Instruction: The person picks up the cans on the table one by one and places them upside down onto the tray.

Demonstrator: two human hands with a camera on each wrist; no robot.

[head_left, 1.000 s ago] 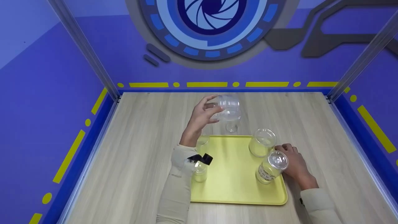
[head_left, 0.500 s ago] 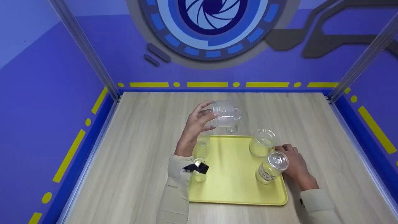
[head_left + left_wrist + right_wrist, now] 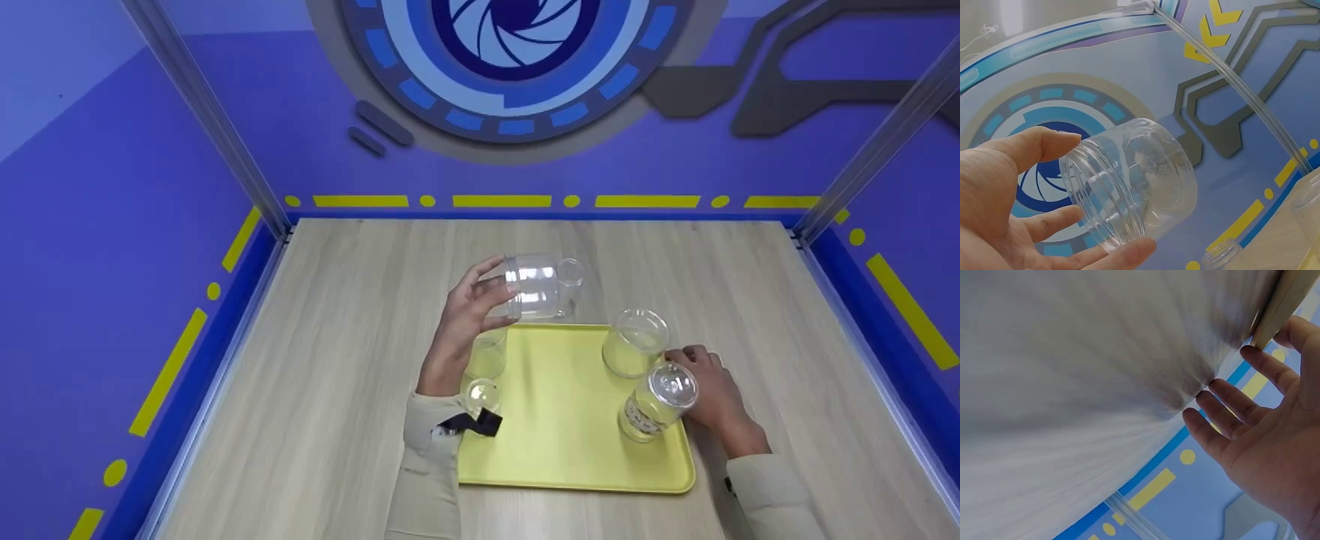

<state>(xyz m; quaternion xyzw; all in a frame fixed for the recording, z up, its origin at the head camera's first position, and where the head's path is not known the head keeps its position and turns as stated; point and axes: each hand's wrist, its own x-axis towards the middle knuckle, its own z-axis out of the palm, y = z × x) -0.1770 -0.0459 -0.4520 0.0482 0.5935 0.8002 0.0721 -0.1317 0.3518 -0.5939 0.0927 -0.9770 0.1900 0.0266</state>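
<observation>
Your right hand (image 3: 1275, 455) is facing the camera palm first, fingers spreading a little apart. Its fingertips (image 3: 1190, 415) are resting on the worktop (image 3: 1072, 354), which is looking pale and blurred. Your index finger (image 3: 1266, 365) and thumb (image 3: 1298, 331) are lying just beside the tray (image 3: 1289, 304); any contact is hard to tell. Past the worktop's visible edge, the wall (image 3: 1202, 486) is showing yellow marks (image 3: 1154, 488), and a rail (image 3: 1135, 518) is meeting that edge.

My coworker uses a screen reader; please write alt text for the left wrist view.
A left hand grips a clear, tilted jar by its ridged end. Behind is a blue patterned wall; two other clear containers partly show at lower right.
</observation>
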